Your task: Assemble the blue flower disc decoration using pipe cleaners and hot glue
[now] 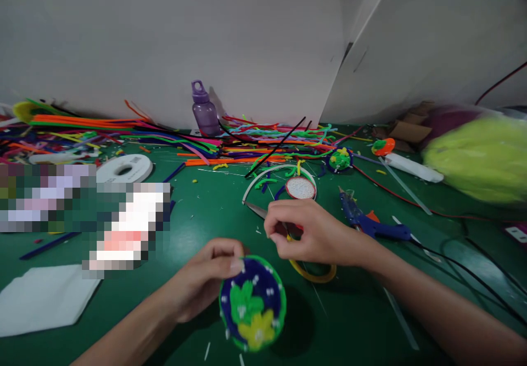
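Note:
My left hand (209, 278) grips the upper left edge of a round dark-blue pipe-cleaner disc (263, 281), thumb on its face. The disc has a green rim, a green flower, a yellow flower and small white dots. To its upper right, my right hand (298, 231) is closed in a pinch; anything between its fingertips is too small to make out. Behind that hand are scissors with a yellow handle (315, 275), partly hidden, their blade pointing left. Just beyond lie a white hoop (250, 182) and a small white disc with a red rim (300, 187).
A blue glue gun (370, 226) lies at right with its cord. Pipe cleaners (247, 155) pile along the back near a purple bottle (205, 111). A white spool (142, 168) and folded white tissue (53, 300) are at left. A yellow-green bag (481, 157) sits at right.

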A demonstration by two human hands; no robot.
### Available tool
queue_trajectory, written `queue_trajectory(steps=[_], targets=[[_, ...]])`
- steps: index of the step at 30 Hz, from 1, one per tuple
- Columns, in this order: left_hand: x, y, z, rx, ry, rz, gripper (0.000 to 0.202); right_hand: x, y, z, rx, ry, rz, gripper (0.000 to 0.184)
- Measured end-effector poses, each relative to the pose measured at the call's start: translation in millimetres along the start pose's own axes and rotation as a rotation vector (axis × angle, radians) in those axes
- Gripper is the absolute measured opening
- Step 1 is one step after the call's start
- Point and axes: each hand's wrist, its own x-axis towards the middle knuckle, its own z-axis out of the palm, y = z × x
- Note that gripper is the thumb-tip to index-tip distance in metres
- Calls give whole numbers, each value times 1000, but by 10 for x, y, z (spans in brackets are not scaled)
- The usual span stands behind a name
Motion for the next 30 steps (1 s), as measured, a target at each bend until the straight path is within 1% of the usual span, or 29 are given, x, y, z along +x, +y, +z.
queue_trajectory(steps=[2,3,4,6,9,11,13,15,17,21,25,27,30], targets=[[-9,-17,5,55,-88,-29,25,6,54,-15,-37,53,39,15],[-12,-27,4,77,-109,-35,25,7,76,-30,-58,81,60,14],[-14,-38,2,85,-107,-32,24,7,91,-50,-78,103,84,12],[-14,-54,-5,67,-60,-13,24,5,95,-97,-107,102,138,8],[-2,-54,-6,17,33,33,24,3,40,-160,-95,18,190,21],[12,-41,5,20,110,83,24,5,-11,-181,-33,12,196,17],[26,-30,16,57,200,128,25,8,-51,-185,48,21,224,20],[36,-27,22,101,281,160,26,13,-67,-177,113,-24,278,21],[42,-32,19,125,337,191,27,18,-57,-160,166,-78,327,24],[47,-35,21,141,363,222,26,23,0,-122,324,-122,435,20],[49,-11,56,97,316,271,28,21,54,-104,532,-151,570,20],[49,-3,68,81,304,277,24,20,72,-102,589,-134,594,19],[52,-12,57,114,339,253,17,19,88,-97,612,-119,601,19]])
